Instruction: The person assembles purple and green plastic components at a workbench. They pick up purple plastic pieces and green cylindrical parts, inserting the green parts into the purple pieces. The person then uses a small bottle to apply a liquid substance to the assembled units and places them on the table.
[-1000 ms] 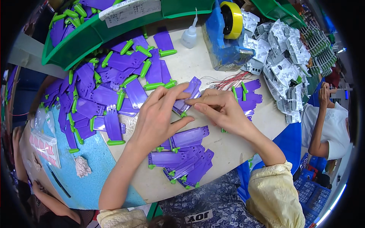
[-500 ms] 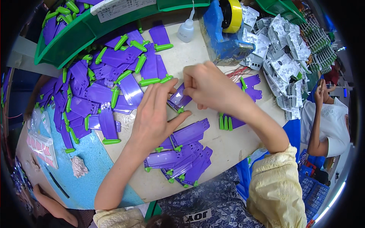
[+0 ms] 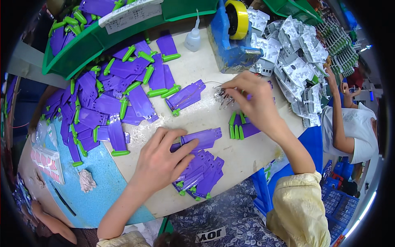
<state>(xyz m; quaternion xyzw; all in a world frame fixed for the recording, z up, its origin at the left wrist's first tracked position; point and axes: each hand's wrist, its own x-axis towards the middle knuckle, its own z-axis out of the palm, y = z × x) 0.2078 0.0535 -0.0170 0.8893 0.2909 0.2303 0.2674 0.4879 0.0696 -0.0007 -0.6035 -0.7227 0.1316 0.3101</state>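
Observation:
My left hand (image 3: 160,160) has its fingers and thumb around the near end of a flat purple plastic piece (image 3: 203,139), above a small pile of similar purple pieces (image 3: 210,173) with green ends. My right hand (image 3: 257,101) is pinched over a bundle of thin wires with small clear tips (image 3: 224,97). Its fingertips partly hide the bundle. Between the hands and farther off, a single purple piece with a green end (image 3: 186,97) lies on the table, with a thin wire along it. Beneath my right wrist lie more purple pieces with green ends (image 3: 239,127).
A large heap of purple and green pieces (image 3: 103,99) covers the left, below a green bin (image 3: 78,53). At the back stand a squeeze bottle (image 3: 192,40) and a blue tape dispenser (image 3: 230,49). Grey plastic parts (image 3: 302,66) pile up at right; another person (image 3: 341,127) sits beyond.
My left hand has moved down from the wired purple piece to another one. My right hand has moved right to the wire bundle. The wired piece now lies free on the table.

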